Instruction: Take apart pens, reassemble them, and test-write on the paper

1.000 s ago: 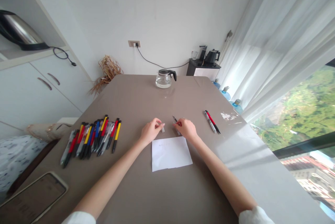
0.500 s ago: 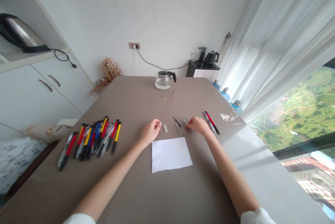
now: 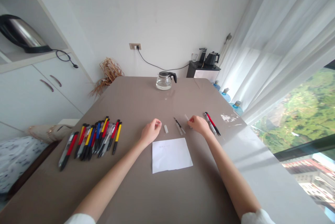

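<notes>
My right hand [image 3: 198,125] is closed on a clear pen barrel [image 3: 186,117], whose end sticks out past the fingertips at the upper left. The rest of the barrel is hidden by the fingers. My left hand [image 3: 151,130] rests on the table with its fingers curled and pinched together; I cannot make out what, if anything, is in them. Between the hands lie a small whitish translucent piece [image 3: 165,128] and a dark-tipped pen refill [image 3: 176,121] beside clear pen parts [image 3: 180,131]. A sheet of white paper [image 3: 172,156] is just nearer to me.
Several pens [image 3: 94,140] in red, yellow, blue and clear lie at the left. A red pen [image 3: 212,122] and a clear pen [image 3: 209,123] lie beyond my right hand. A glass teapot [image 3: 164,81] stands toward the table's far edge.
My right hand has turned slightly and the dark end that showed below its fingers is now hardly visible. The left hand has stayed in place.
</notes>
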The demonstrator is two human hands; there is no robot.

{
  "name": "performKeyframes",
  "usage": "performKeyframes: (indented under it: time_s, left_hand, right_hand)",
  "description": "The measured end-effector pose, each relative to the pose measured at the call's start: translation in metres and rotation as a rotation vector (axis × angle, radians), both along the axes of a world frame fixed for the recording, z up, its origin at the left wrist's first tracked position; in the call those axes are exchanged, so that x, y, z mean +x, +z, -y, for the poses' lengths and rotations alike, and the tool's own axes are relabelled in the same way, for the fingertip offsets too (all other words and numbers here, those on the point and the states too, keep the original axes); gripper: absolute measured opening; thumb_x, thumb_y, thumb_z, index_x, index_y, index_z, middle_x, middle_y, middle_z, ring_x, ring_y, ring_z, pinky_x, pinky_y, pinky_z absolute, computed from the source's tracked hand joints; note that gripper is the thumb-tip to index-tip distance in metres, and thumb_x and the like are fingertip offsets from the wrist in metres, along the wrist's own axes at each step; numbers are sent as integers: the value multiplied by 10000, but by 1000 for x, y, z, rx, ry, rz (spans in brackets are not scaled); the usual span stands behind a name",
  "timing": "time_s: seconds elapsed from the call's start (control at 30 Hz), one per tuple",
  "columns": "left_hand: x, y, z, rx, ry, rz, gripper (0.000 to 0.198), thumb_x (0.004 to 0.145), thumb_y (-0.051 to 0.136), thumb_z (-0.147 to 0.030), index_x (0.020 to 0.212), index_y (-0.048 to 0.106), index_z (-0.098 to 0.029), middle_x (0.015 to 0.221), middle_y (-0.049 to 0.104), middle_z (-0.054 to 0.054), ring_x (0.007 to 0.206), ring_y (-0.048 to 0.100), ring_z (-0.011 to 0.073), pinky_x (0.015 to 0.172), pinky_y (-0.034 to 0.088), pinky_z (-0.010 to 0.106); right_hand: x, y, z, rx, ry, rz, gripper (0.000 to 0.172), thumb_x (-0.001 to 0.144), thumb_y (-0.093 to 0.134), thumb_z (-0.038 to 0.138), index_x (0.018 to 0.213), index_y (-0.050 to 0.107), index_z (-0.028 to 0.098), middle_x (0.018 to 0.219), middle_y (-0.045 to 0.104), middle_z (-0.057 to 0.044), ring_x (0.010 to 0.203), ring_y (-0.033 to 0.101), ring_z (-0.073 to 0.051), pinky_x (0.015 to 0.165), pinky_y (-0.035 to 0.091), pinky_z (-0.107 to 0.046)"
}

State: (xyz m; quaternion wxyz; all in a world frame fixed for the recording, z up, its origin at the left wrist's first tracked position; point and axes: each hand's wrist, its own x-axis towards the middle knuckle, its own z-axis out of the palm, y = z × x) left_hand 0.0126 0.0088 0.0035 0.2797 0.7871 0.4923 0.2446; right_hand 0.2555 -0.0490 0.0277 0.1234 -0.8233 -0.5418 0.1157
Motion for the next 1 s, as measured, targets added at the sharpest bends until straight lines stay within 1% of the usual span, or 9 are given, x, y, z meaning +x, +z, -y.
performKeyframes:
  time_s: [0.1,0.2,0.3,0.4,0.5,0.57,0.7,0.9,1.0]
  left_hand:
    - [2,5,-6,10,-29,111,233,779,421,-366,909,533,-209,891,610,33,745,562,132,673,403,240]
    - [11,9,-11,-72,-97,259,271,771,444,-365,966,526,-197,908,594,40,735,561,122,675,418,243]
    - [23,10,-8,-295,-144,413,327,761,473,-350,1035,503,-173,895,586,58,655,559,106,549,421,215]
    - [30,11,-2,-571,-154,597,324,759,493,-332,1011,520,-130,869,586,80,600,550,94,466,403,194]
    - [29,15,4,-803,-170,837,273,759,516,-302,945,554,-106,870,592,94,635,564,92,566,458,216]
    - [27,16,6,-900,-162,960,241,755,533,-264,932,566,-104,851,600,89,662,572,94,639,474,229]
    - [26,14,7,-997,-112,1049,176,748,545,-192,895,587,-104,793,616,74,659,577,91,661,484,222]
    - [29,6,9,-1086,-62,1109,122,723,571,-142,833,605,-101,809,635,77,714,592,103,699,495,210]
    - [28,6,9,-1099,-63,1125,113,725,567,-129,824,605,-93,829,636,85,745,596,114,723,498,220]
  right_hand:
    - [-1,9,-1,41,102,-150,270,688,486,374,779,623,160,722,621,-42,641,550,-134,535,354,-205]
    - [-6,20,-4,76,226,-336,272,683,493,368,780,633,156,663,615,-24,592,544,-117,516,367,-195]
    - [-16,29,-8,85,290,-500,274,682,498,353,798,636,147,620,608,-15,536,533,-104,497,384,-194]
    - [-26,38,-11,110,339,-591,262,674,513,336,806,637,146,626,609,-12,522,528,-100,496,399,-198]
    - [-32,45,-10,136,369,-614,259,658,535,324,819,634,146,665,612,-17,549,535,-106,513,408,-203]
    - [-33,48,-7,159,382,-595,261,645,551,318,827,633,150,680,607,-16,577,537,-111,534,410,-209]
    - [-34,48,-4,246,365,-533,271,596,597,278,838,630,161,699,598,-12,647,533,-120,597,412,-222]
    - [-36,42,-4,355,362,-687,278,626,573,260,880,586,149,767,616,-32,666,553,-118,609,432,-229]
    - [-37,42,-4,383,358,-688,265,643,564,278,873,582,147,778,617,-36,666,557,-121,615,436,-235]
